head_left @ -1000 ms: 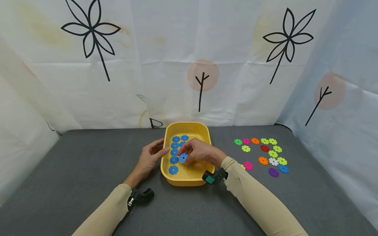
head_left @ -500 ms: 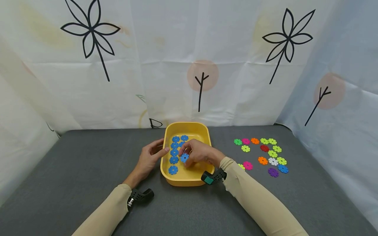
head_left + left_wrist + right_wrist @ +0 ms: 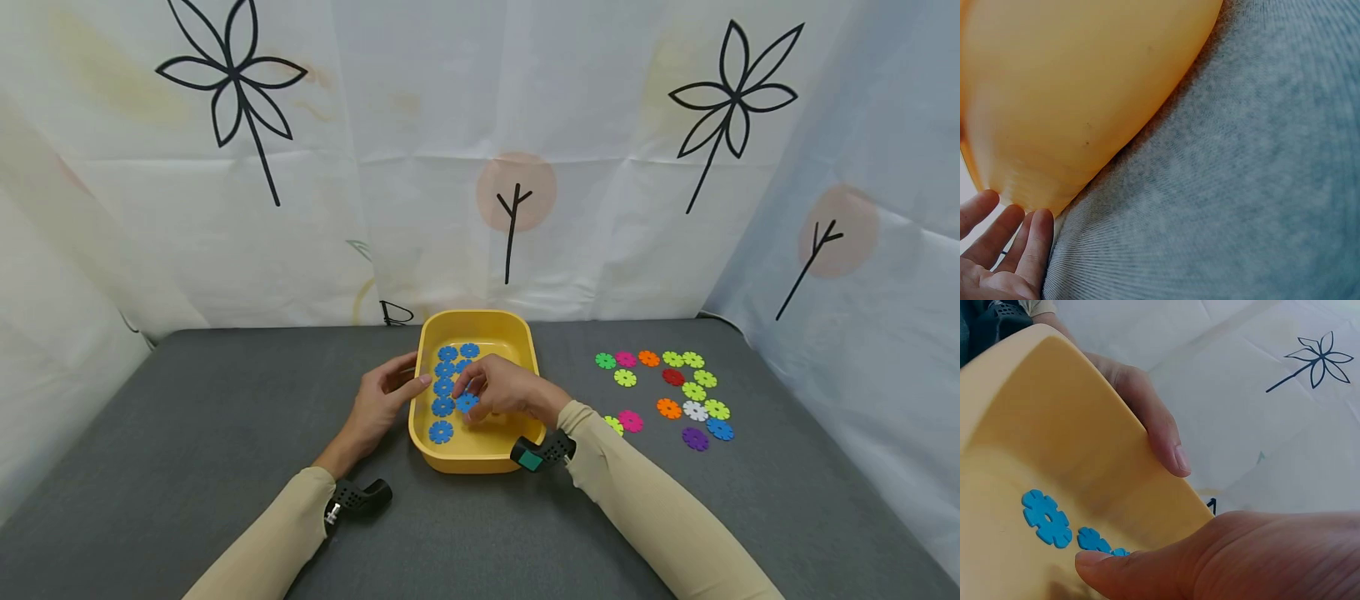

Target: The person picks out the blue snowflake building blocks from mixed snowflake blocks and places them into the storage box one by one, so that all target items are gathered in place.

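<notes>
The yellow plastic tray stands on the grey table. My left hand holds its left side, thumb at the rim; in the left wrist view the other fingertips touch the outer wall. Inside the tray my right hand pinches a blue notched, flower-shaped disc between thumb and fingers. This disc lies low, close to the tray floor. Several more blue discs lie in two columns in the tray's left half; my right hand partly covers one. In the right wrist view my thumb hides part of the discs.
To the right on the table lie loose discs of several colours, among them a purple one, a white one and a red one. A white printed cloth walls off the back and sides.
The blue disc at my right hand shifts slightly and now looks flatter and lower, after showing a brighter, tilted face. My left hand and the tray keep their places.
</notes>
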A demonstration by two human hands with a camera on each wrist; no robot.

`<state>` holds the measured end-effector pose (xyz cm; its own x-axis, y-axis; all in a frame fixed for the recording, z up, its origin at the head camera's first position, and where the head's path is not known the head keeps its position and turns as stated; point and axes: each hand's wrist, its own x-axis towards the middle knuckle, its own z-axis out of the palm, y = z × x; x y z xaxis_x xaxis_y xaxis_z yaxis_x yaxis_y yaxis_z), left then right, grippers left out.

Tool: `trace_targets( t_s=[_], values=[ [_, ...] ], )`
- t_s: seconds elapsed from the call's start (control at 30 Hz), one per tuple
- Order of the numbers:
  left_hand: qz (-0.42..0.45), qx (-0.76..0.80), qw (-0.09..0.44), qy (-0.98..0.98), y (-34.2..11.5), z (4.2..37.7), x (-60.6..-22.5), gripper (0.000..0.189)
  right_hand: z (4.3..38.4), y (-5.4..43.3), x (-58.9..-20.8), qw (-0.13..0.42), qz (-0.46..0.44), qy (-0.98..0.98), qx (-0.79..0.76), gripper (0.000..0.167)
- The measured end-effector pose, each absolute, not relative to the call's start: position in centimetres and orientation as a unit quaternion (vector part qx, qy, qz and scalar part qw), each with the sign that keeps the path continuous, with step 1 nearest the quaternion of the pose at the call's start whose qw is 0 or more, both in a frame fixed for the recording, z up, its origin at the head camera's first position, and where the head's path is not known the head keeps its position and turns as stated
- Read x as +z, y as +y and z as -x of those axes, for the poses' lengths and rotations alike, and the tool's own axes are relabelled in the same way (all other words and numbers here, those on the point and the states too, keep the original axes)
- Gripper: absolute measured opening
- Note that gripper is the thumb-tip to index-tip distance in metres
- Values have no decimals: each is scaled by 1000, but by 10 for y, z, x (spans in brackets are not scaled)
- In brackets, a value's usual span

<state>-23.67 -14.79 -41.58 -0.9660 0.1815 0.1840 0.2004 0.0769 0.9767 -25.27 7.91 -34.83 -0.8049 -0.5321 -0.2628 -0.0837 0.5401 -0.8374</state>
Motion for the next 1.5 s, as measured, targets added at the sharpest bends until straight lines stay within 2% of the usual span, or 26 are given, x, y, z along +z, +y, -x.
trace_targets(
  t_s=[1.5],
  values=[
    [125, -659, 1, -741, -148, 237, -416, 54, 251, 72, -350, 229, 143, 879, -394, 25]
  ],
)
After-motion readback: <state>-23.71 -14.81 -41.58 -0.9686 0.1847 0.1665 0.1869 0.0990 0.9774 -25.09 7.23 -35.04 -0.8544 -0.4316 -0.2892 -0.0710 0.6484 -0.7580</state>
